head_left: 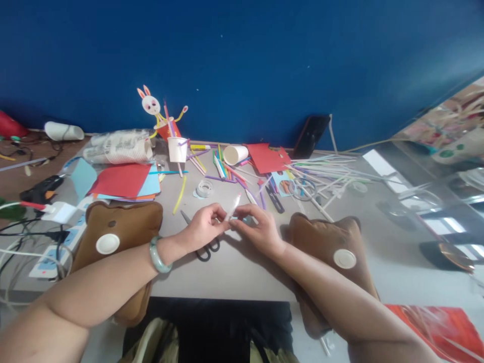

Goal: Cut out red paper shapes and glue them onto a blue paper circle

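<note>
Near the middle of the desk, my left hand (207,225) and my right hand (260,231) meet at the fingertips. Between them a whitish pen-like stick (232,207) with a reddish tip points up and slightly right. My left fingers pinch its lower end. The right thumb and fingers are closed close beside it, and what they hold is too small to make out. Dark scissors (204,251) lie partly under my left hand. A roll of clear tape (204,188) sits just beyond it.
Brown cushions (121,227) (333,247) lie under both forearms. Behind are a white cup (177,149) with a rabbit figure (151,105), coloured markers, red paper (266,158), a phone (310,136) and many pipe cleaners (333,176). A power strip (49,259) is at left.
</note>
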`<action>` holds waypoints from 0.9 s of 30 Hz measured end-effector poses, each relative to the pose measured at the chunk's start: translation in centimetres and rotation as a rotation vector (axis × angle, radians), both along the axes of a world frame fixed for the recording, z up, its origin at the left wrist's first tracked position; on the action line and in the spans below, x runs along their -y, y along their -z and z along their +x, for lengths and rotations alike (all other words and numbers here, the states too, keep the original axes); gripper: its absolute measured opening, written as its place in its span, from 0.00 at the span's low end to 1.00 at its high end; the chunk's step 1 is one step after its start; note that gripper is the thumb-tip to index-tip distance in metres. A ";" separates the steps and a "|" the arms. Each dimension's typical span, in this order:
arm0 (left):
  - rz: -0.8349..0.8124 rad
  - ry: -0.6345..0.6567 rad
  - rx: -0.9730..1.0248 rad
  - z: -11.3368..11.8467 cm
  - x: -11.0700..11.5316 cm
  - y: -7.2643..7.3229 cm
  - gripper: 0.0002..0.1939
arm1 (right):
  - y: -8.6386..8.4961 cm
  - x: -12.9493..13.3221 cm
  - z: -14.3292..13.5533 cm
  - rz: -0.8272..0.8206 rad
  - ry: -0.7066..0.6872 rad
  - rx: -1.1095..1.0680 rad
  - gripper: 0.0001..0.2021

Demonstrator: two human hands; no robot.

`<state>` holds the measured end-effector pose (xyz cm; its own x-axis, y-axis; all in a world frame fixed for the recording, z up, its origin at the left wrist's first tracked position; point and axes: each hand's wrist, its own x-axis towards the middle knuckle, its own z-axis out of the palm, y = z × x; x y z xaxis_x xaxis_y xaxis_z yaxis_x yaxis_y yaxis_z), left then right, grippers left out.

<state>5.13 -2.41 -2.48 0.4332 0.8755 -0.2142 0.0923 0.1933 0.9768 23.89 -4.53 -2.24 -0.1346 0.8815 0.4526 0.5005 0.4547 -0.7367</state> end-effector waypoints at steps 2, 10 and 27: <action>-0.016 0.029 -0.029 0.1 0.2 -0.1 0.16 | -0.1 0.0 0.0 -0.024 0.002 -0.002 0.06; 0.021 0.049 -0.092 0.1 0.2 -0.6 0.15 | -0.7 0.1 0.0 -0.200 -0.014 -0.104 0.06; 0.148 0.024 -0.129 -0.1 0.5 -1.1 0.15 | 0.1 0.1 -0.2 0.315 -0.034 0.179 0.06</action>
